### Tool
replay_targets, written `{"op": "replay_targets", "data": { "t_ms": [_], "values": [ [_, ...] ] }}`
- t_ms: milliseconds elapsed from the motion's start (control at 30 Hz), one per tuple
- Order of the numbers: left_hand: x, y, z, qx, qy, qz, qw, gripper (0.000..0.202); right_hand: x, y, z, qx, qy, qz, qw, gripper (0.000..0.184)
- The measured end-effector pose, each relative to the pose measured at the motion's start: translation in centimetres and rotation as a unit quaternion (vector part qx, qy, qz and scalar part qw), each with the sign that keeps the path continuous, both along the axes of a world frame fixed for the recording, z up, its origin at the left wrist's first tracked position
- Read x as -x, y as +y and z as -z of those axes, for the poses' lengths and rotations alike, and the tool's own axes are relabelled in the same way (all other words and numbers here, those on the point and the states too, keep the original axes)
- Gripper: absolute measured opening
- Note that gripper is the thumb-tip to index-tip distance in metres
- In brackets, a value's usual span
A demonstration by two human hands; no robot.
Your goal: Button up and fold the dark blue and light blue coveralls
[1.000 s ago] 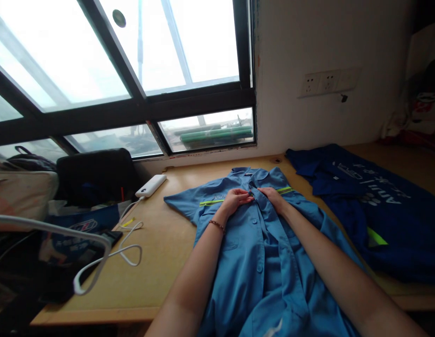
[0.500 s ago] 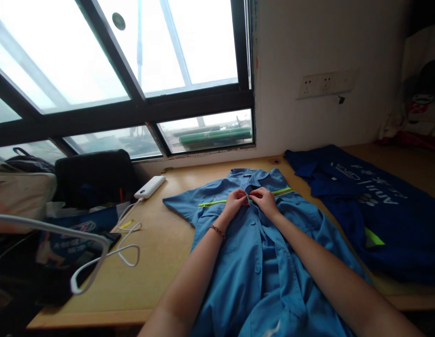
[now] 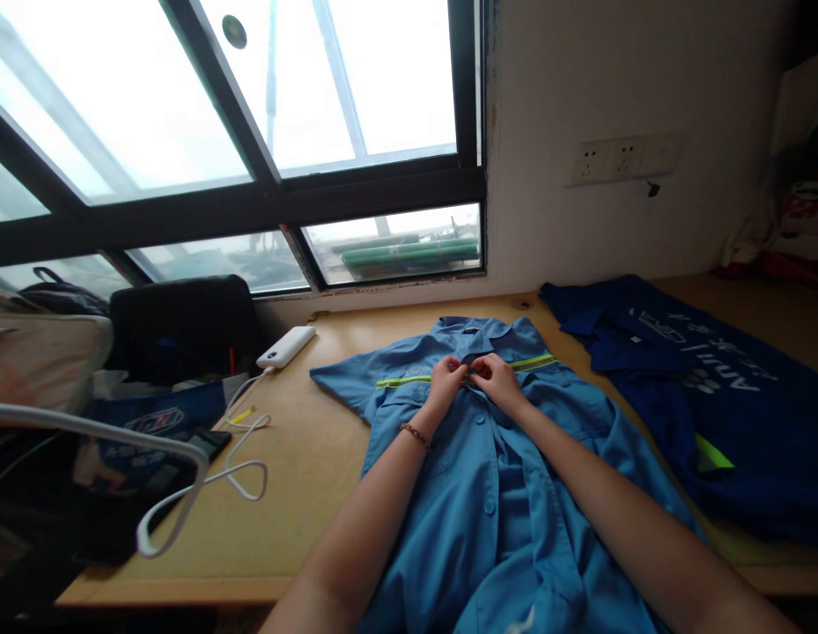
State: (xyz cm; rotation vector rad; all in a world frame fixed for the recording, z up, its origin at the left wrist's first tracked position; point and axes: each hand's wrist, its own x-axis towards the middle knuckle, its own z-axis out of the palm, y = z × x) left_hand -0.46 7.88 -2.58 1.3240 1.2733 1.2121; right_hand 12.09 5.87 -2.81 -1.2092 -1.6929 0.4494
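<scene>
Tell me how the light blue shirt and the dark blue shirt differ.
The light blue shirt is paler than the dark blue shirt. A yellow-green stripe crosses the light blue shirt's chest; the dark blue shirt bears large white lettering. The left hand and right hand hold the light blue shirt's front; neither touches the dark blue shirt. Both shirts lie on the table.

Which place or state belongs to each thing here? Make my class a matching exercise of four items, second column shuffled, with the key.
Column one
1. Bracelet
2. Light-blue shirt
3. White device
4. Dark-blue shirt

Column two
A. Joined to a white cable
B. Lying on the table, towards the right of the picture
C. Around the left wrist
D. Held by the fingers of the left hand and right hand

Pairs: 1-C, 2-D, 3-A, 4-B
</scene>
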Motion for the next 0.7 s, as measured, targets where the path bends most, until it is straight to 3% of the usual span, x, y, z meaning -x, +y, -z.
{"op": "replay_targets", "data": {
  "t_ms": [367, 700],
  "values": [
    [0.19, -0.27, -0.41, 0.037, -0.147, 0.037, 0.988, 0.019, 0.08, -0.26, -0.3, -0.022, 0.016, 0.004, 1.0, 0.015],
    [0.42, -0.24, -0.4, 0.051, -0.201, 0.03, 0.978, 0.023, -0.05, -0.15, -0.16, -0.014, 0.049, -0.018, 0.999, 0.02]
  ]
}}
